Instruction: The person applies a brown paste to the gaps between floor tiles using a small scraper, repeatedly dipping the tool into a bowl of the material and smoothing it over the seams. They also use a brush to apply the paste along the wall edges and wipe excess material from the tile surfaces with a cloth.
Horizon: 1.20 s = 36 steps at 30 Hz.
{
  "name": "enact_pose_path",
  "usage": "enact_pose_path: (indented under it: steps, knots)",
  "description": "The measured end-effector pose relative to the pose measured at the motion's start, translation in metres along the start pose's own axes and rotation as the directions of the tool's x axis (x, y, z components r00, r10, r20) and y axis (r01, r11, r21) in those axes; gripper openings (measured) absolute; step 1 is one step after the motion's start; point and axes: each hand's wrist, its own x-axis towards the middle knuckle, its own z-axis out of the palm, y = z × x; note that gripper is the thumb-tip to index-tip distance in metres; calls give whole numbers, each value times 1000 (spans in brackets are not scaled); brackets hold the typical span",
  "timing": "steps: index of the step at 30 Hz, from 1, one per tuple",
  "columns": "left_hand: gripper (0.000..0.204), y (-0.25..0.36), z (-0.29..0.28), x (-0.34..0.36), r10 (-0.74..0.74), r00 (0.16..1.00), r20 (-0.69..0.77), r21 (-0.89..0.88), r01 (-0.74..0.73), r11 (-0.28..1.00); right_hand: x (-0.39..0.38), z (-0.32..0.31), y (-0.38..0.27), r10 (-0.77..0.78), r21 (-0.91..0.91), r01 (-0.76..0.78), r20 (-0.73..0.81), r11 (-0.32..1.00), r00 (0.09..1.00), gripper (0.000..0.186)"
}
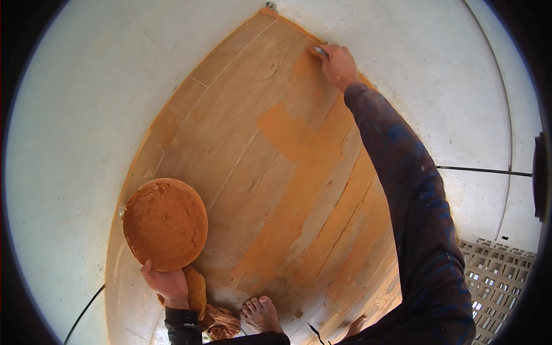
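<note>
In my left hand (167, 283) is a round shallow bowl (165, 221) of orange-brown paste, gripped by its near rim. A yellow sponge or pad (195, 290) lies under or against that hand; whether it is held is unclear. My right hand (339, 68) reaches to the top edge of the tiled, wood-look floor (236, 144), closed on a small tool (319, 50), apparently a scraper, with grey showing between the fingers. Orange paste streaks and patches mark the seams and boards around it.
White walls (69, 132) border the floor on both sides, with dark lines across them. My bare foot (259, 313) stands low centre beside a crumpled orange-brown cloth (220, 325). A beige perforated plastic panel (494, 276) is at the lower right.
</note>
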Motion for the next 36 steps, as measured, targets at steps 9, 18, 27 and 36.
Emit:
enact_pose_path:
  steps: [9, 18, 27, 36]
  knots:
    - [59, -1, -3, -2, 17, 999, -48, 19, -17, 1000, -150, -2, -177, -319, 44, 316, 123, 948, 940, 19]
    - [55, -5, 3, -2, 36, 999, 19, -28, -36, 999, -30, -9, -58, 21, -99, -21, 2, 995, 1000, 23]
    - [56, -3, -4, -2, 52, 995, -83, -13, -53, 998, -167, -9, -175, -361, 102, 348, 170, 932, 917, 22]
    - [59, -6, 1, -3, 50, 999, 16, -26, -49, 998, 1, 5, -13, 22, -124, -20, 9, 992, 1000, 26]
